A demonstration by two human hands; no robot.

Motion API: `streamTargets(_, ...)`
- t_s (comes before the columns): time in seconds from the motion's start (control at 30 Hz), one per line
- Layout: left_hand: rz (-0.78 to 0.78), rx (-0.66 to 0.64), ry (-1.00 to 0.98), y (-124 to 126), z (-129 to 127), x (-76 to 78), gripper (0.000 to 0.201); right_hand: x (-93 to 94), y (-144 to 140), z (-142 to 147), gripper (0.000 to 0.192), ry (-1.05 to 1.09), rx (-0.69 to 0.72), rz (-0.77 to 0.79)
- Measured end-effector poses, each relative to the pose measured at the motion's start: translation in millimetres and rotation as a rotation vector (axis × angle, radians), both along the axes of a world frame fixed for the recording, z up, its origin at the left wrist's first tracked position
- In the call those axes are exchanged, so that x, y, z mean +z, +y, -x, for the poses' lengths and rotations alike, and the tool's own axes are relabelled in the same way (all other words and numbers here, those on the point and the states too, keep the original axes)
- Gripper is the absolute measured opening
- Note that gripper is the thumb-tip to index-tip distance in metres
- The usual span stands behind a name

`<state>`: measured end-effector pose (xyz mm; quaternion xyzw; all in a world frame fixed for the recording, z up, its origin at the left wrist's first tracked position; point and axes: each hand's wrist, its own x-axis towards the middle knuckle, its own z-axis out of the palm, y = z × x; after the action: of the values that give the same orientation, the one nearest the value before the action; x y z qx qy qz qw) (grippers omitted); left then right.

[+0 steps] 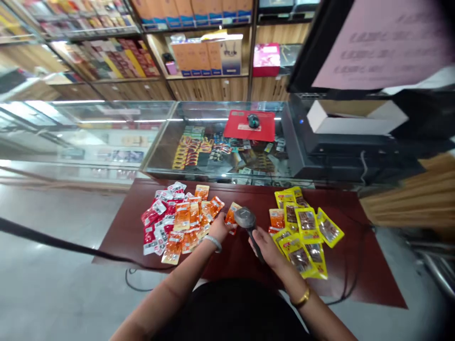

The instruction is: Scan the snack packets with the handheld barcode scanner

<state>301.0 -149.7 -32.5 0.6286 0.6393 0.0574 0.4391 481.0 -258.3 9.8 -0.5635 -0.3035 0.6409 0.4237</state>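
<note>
Head view, retail setting. A grey handheld scanner (pixel 246 219) is grasped at its handle by the right hand (pixel 265 246), grip clenched round the handle, scan head toward 11 o'clock. An orange packet (pixel 232 214) is pinched at its edge by the left hand (pixel 217 228), grip closed on it, just beside the scanner head at its 9 o'clock. Both are held low over a dark red worktop (pixel 241 258). A mixed pile of red/white and orange packets (pixel 174 222) lies at 9 o'clock of the hands, w/ the left hand touching its near edge. A fan of yellow packets (pixel 305 232) lies at 3 o'clock, near the right hand. A glass display case (pixel 213 147) stands at 12 o'clock, behind the worktop, w/ a red mouse pad (pixel 249 125) and mouse on top. A black printer-like unit (pixel 341 147) is seen at 1–2 o'clock.
</note>
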Motion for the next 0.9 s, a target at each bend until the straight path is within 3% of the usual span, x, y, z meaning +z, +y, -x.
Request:
streamTargets(0.17,-0.113,0.218,0.012,-6,54,0.9,0.039,-2.0,11,34,0.051,0.050,0.138,0.021)
streamTargets(0.33,-0.158,0.456,0.164,1,116,3.2,0.037,-3.3,21,58,0.057,0.053,0.223,0.024)
streamTargets(0.47,-0.156,0.483,0.306,13,145,6.1,0.040,-5.7,23,61,0.055,0.041,0.245,0.027)
streamTargets(0.6,-0.196,0.414,0.470,17,151,10.6,0.040,-9.8,18,52,0.054,0.049,0.218,0.053)
streamTargets(0.73,-0.363,0.404,0.574,17,143,15.6,0.048,-13.5,7,37,0.053,0.068,0.134,0.048)
streamTargets(0.83,-0.532,0.283,0.554,23,117,17.7,0.048,-15.1,-2,23,0.055,0.070,0.078,0.045)
streamTargets(0.9,-0.563,0.127,0.467,26,83,16.7,0.040,-15.6,-9,14,0.056,0.064,0.035,0.045)
